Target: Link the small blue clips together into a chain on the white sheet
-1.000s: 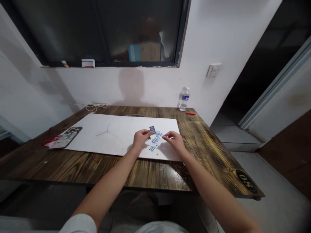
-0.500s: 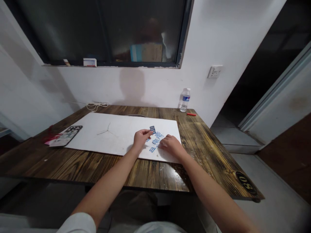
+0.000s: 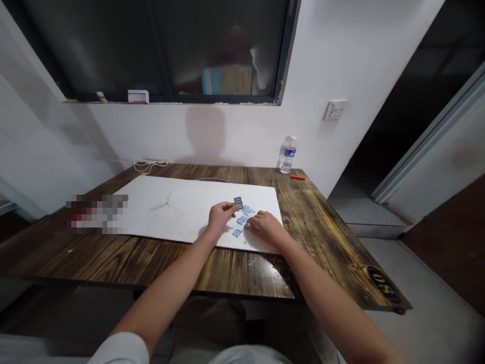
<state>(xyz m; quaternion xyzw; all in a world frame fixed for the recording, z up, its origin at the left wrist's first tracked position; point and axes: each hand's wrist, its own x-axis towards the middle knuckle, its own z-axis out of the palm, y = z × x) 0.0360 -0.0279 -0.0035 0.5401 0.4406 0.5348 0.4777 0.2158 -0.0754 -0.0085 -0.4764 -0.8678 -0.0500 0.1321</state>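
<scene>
My left hand (image 3: 220, 216) pinches a small dark piece with pale stripes and a bluish edge (image 3: 238, 201) between thumb and fingers, held up above a white board (image 3: 189, 202). Several small blue-and-white pieces (image 3: 242, 220) lie scattered on the board between my two hands. At the right of these pieces, my right hand (image 3: 267, 227) is lowered to the board, fingers bent and drawn together at the tips. Whatever may be between those fingertips is too small to make out. One more blue piece (image 3: 237, 233) lies nearer the front edge.
Thin dark strands (image 3: 167, 203) lie on the board's left half. A pixelated patch (image 3: 98, 215) covers something at its left end. Behind are a white cable (image 3: 149, 164), a water bottle (image 3: 288, 155) and a red stick-like object (image 3: 298, 177) on the wooden table (image 3: 326, 242).
My right fingertips have shifted very slightly among the blue pieces. My left hand keeps its piece in nearly the same spot. The object at the left is now pixelated.
</scene>
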